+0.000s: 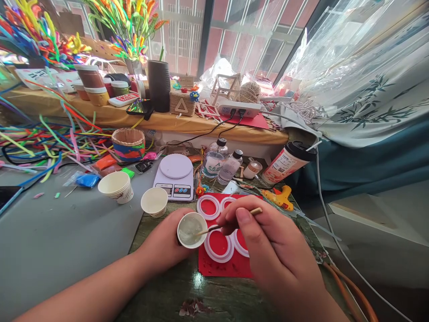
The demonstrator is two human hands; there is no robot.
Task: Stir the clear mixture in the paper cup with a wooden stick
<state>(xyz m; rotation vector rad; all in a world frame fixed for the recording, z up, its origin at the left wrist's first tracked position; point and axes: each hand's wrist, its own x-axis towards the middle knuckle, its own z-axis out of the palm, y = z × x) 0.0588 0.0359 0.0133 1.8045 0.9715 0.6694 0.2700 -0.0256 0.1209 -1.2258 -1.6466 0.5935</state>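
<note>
My left hand [167,239] is wrapped around a small paper cup [191,245] with cloudy, clear liquid in it. Between the thumb and fingers of my right hand [268,237] is a thin stir stick [214,227], its far end dipped in the liquid. Beneath and beyond the hands, white ring-shaped molds [219,258] lie on a red sheet [224,269]; my right hand hides part of them. An empty paper cup [154,203] stands left of the held one, and a stack of paper cups [115,188] is farther left.
Behind the cups sits a white kitchen scale [174,176]. Two clear bottles [213,161] with black caps, a takeaway drink cup [284,163] and a yellow glue gun [281,197] stand or lie at the back right. Colored pipe cleaners [63,143] are heaped at the left.
</note>
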